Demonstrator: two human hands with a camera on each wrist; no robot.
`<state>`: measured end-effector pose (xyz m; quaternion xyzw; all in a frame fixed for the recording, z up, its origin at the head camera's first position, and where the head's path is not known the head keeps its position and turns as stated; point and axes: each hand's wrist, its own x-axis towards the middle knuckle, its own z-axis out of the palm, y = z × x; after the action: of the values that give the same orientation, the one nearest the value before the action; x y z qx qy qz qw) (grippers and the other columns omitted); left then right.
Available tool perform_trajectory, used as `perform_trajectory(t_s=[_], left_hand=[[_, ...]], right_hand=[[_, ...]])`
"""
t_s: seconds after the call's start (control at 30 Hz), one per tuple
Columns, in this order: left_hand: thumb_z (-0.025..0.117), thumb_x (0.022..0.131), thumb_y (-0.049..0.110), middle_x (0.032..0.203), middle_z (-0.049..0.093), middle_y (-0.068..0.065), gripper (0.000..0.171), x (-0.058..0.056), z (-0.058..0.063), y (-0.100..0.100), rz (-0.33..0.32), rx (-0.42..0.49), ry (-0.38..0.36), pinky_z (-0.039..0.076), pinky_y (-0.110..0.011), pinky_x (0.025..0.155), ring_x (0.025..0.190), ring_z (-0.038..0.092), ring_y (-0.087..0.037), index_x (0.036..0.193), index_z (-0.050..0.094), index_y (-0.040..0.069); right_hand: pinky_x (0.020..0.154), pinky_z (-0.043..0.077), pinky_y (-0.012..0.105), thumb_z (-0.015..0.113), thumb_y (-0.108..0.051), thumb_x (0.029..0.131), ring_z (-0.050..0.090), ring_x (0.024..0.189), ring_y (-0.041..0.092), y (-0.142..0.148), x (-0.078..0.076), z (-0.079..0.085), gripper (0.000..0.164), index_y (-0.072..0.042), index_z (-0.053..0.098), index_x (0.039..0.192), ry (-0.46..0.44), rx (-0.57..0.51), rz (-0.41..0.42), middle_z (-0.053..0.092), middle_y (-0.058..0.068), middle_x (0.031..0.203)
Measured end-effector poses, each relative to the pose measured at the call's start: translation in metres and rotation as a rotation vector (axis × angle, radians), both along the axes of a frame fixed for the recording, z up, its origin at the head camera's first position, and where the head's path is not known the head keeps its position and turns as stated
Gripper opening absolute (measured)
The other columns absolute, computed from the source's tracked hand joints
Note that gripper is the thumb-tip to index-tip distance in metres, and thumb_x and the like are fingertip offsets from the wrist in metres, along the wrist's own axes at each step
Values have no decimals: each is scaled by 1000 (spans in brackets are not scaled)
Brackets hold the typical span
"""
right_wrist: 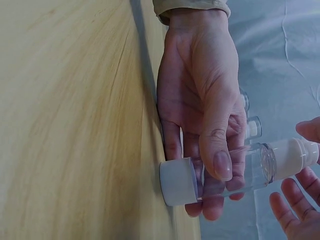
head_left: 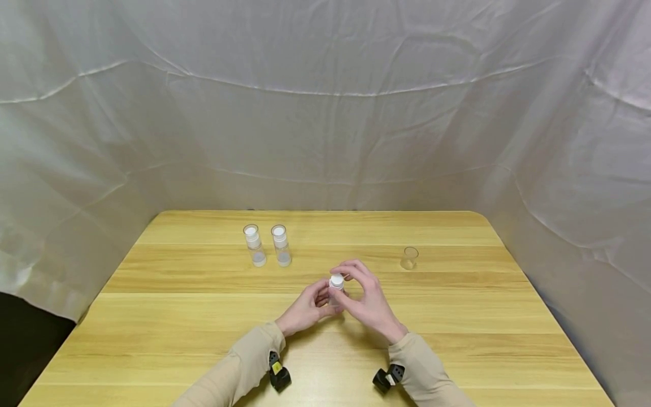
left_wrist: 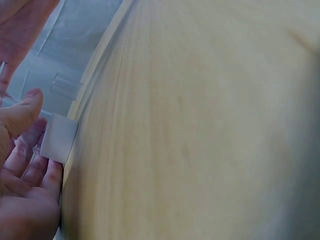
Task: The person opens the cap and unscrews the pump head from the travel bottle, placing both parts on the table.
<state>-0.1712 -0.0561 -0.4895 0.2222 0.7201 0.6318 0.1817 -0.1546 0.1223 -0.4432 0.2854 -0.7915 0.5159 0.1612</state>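
Observation:
A small clear pump bottle (right_wrist: 240,170) with a white base (right_wrist: 178,182) and a white pump top (head_left: 337,280) stands upright near the middle of the table. My left hand (head_left: 304,310) grips its clear body from the left, thumb on one side and fingers on the other. From the right, my right hand (head_left: 368,301) holds the white top between thumb and fingers. In the left wrist view the white base (left_wrist: 59,138) shows beside my left fingers, while the upper part is mostly out of sight.
Two similar bottles, one at the left (head_left: 255,246) and one beside it (head_left: 281,246), stand upright farther back with clear caps on. A clear cap (head_left: 409,258) sits alone on the wooden table (head_left: 458,316) to the right. Grey curtains (head_left: 325,113) enclose the table.

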Motion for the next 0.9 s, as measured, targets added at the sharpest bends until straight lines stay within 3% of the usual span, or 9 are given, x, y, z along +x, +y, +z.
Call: perform_trajectory(t_s=[0.6, 0.9], left_hand=[[69, 93, 7, 138, 61, -23, 56, 0, 0, -1, 2, -12, 9, 40, -48, 121, 133, 56, -37, 142, 45, -3], [69, 93, 6, 138, 62, -22, 55, 1, 0, -2, 0, 2, 0, 40, -47, 121, 132, 57, -36, 142, 46, -2]], right_hand=[[88, 58, 36, 76, -7, 88, 62, 99, 20, 5, 3, -4, 29, -10, 69, 116, 2, 7, 26, 66, 8, 111], [88, 58, 34, 75, -7, 89, 62, 100, 20, 5, 4, -3, 28, -5, 69, 116, 11, 15, 34, 65, 8, 113]])
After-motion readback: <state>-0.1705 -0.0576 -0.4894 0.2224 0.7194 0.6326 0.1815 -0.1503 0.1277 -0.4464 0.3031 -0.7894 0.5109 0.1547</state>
